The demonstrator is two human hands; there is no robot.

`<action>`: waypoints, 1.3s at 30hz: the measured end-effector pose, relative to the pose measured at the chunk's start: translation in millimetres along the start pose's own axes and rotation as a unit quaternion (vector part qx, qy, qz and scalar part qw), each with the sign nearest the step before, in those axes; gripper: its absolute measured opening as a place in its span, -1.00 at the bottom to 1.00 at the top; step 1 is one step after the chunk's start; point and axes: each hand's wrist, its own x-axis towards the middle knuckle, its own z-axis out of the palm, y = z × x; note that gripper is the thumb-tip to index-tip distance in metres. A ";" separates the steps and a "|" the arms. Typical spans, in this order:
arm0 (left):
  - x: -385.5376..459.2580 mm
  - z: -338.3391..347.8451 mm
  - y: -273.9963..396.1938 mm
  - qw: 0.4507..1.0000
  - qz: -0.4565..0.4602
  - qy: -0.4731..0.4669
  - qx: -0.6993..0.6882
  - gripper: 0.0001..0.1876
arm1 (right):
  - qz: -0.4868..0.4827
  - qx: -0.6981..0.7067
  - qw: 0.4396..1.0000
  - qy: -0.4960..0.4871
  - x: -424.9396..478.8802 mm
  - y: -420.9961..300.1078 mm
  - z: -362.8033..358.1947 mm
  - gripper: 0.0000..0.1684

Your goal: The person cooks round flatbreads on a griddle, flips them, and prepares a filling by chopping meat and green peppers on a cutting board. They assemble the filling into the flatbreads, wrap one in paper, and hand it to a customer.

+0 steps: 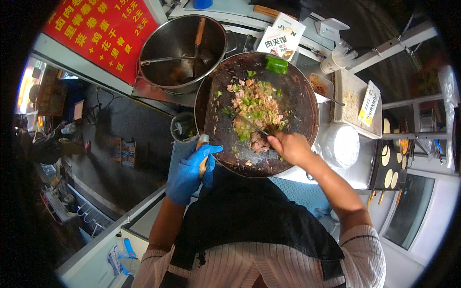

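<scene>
On the round, dark chopping board (pixel 300 97) lies a heap of chopped meat mixed with green pepper (pixel 257 102). My bare right hand (pixel 291 147) is at the heap's near right side, closed on a knife (pixel 252 123). Its narrow blade slants over the meat; the grip is hidden in my fingers. My left hand (pixel 191 172), in a blue disposable glove, holds a wooden handle (pixel 203 163) with a metal collar beside the board's near left rim. What that handle leads to is hard to make out against the dark wood. A larger green pepper piece (pixel 276 65) rests at the far rim.
A deep metal pot (pixel 151 77) holding ladles stands beyond the board. Left of the board is a small container (pixel 183 126) of greens. Rightward are a sauce tub (pixel 319 85), a pale tray (pixel 345 108), a plastic-wrapped stack (pixel 340 145) and a griddle (pixel 378 176) with flatbreads.
</scene>
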 end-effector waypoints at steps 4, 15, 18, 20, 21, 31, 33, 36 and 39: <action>0.2 -4.3 -0.7 0.997 -0.045 0.047 -0.029 -0.67 | -0.074 0.008 0.995 -0.068 -19.5 24.0 -26.3 -0.48; 40.4 -0.2 30.5 0.998 -0.058 0.017 0.028 -0.68 | -0.097 -0.081 0.991 -0.050 13.3 62.5 -63.1 -0.50; 62.4 -3.1 46.5 0.995 -0.073 0.033 0.057 -0.69 | -0.032 -0.046 0.998 0.019 8.9 69.9 -81.2 -0.45; 81.5 -2.1 49.9 0.992 -0.103 0.019 0.077 -0.70 | 0.011 -0.073 0.995 0.061 27.5 82.7 -75.4 -0.45; 85.5 0.0 51.1 0.991 -0.101 -0.005 0.085 -0.70 | 0.032 -0.097 0.993 0.066 35.8 85.7 -68.6 -0.48; 34.9 10.8 59.9 0.990 -0.111 -0.087 0.027 -0.69 | 0.131 0.163 0.975 0.075 -37.1 16.5 -41.9 -0.57; 35.0 18.0 15.0 0.981 -0.094 -0.128 -0.116 -0.70 | 0.220 0.264 0.931 0.127 -31.0 -36.1 -17.0 -0.55; 49.1 39.2 -0.4 0.983 -0.151 -0.085 -0.060 -0.65 | 0.246 0.228 0.940 0.058 -6.7 -29.1 19.5 -0.51; 35.5 33.6 24.1 0.978 -0.133 -0.128 -0.101 -0.66 | 0.253 0.293 0.919 0.074 -19.2 -54.5 -8.8 -0.49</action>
